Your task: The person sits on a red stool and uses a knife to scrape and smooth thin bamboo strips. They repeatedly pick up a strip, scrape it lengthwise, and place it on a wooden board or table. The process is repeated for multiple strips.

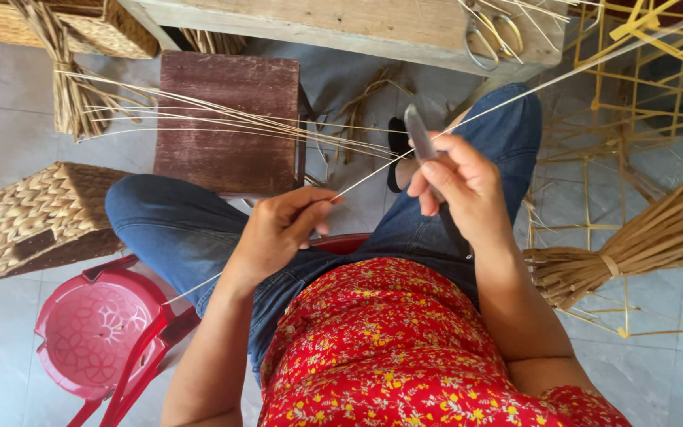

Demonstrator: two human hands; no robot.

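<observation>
Left hand [278, 229] pinches the thin reed strip [468, 119] taut while right hand [460, 186] grips the knife [420, 146]; best kept shallow against the strip, strokes running away from the fingers.

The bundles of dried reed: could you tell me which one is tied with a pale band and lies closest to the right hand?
The bundle at the right edge, below the right hand; the other bundle stands far off at upper left.

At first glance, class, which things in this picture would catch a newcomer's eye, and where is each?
At centre, the left hand pinches a long pale reed strip while the right hand holds a small knife against it. Below them lies a bright red floral top. A woven basket sits at left, a tied reed bundle at right.
</observation>
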